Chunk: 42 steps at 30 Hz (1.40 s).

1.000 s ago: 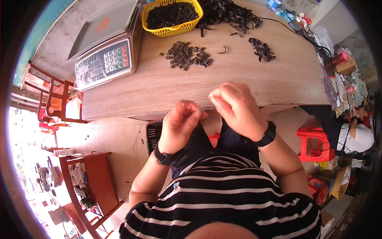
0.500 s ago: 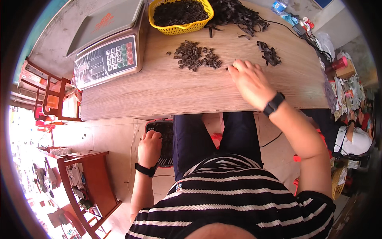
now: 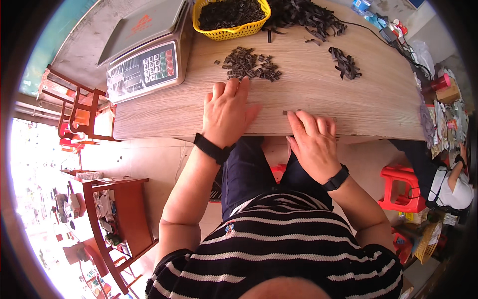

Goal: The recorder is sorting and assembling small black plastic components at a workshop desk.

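On the wooden table, my left hand (image 3: 228,110) lies with its fingers stretched out and thumb apart. Its fingertips come up to the near edge of a pile of short dark strip pieces (image 3: 251,64). To the right, my right hand (image 3: 314,142) rests at the table's front edge, fingers lightly bent and thumb apart from them. One small dark piece (image 3: 285,112) lies at the tip of its index finger. Farther off on the right is a small bunch of dark strips (image 3: 344,64).
A grey scale (image 3: 142,72) with a keypad stands at the left. Behind the pile, a yellow basket (image 3: 231,33) holds many dark pieces, beside a heap of long dark strips (image 3: 303,20). Cables run along the right rim. A red stool (image 3: 401,189) and another person (image 3: 450,184) are at the right.
My left hand has come up from the black container below the table onto the tabletop by the pile. My right hand has drawn back to the table's front edge, with one small piece beside it.
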{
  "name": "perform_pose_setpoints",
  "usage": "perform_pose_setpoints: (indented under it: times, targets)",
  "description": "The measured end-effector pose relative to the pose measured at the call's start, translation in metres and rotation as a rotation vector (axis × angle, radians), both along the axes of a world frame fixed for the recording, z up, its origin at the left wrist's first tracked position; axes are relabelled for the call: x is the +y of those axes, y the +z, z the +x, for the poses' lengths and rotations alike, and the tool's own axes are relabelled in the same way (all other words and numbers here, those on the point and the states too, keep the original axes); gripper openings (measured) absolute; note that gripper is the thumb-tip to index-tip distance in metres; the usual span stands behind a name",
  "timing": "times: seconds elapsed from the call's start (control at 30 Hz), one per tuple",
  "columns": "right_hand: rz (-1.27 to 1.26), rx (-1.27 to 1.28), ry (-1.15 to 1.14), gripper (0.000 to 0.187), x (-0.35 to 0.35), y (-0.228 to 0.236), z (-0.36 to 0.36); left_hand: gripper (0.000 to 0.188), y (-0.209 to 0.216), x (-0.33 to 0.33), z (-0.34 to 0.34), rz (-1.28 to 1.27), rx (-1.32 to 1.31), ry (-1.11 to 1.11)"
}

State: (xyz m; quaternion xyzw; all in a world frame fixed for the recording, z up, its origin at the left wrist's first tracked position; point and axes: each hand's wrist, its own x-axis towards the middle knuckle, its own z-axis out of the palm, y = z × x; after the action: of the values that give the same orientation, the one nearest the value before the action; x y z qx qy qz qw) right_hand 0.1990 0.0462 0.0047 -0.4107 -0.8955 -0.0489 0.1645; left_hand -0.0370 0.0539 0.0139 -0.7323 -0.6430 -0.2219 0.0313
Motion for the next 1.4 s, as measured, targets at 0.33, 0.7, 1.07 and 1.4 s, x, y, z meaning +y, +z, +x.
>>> perform_pose_setpoints:
  times: [0.33, 0.7, 1.07, 1.4]
  targets:
    - [0.214, 0.263, 0.161, 0.026, 0.013, -0.031, 0.011, 0.052, -0.024, -0.051, 0.004, 0.008, 0.063, -0.205]
    - [-0.157, 0.585, 0.141, 0.006, 0.017, 0.010, 0.000, 0.016, -0.022, -0.041, 0.013, -0.113, -1.086, -0.172]
    - [-0.927, 0.933, 0.110, 0.016, 0.023, 0.024, -0.007, 0.026, 0.005, -0.033, 0.018, -0.095, -0.617, -0.368]
    - [-1.063, 0.866, 0.052, 0.016, 0.022, 0.028, -0.011, 0.029, 0.015, -0.033, 0.023, -0.074, -0.507, -0.432]
